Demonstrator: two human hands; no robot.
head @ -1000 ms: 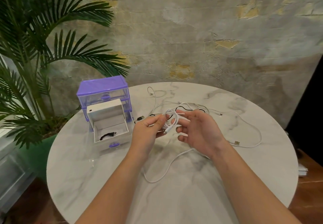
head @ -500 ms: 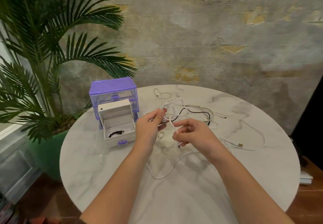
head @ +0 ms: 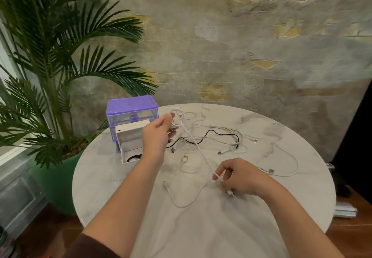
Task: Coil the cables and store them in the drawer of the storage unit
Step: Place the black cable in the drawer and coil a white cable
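White cable stretched btwn hands, left hand raised gripping coil, right hand low pinching it.

Small purple plastic storage unit is sitting at the round marble table's back-left edge, its white open drawer sticking out front; tangled white and black cables are lying right of it; potted green palm is standing behind-left, off the table.

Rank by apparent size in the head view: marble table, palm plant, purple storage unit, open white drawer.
1. Palm plant and marble table: similar, unranked
2. Purple storage unit
3. Open white drawer, partly hidden by the left hand
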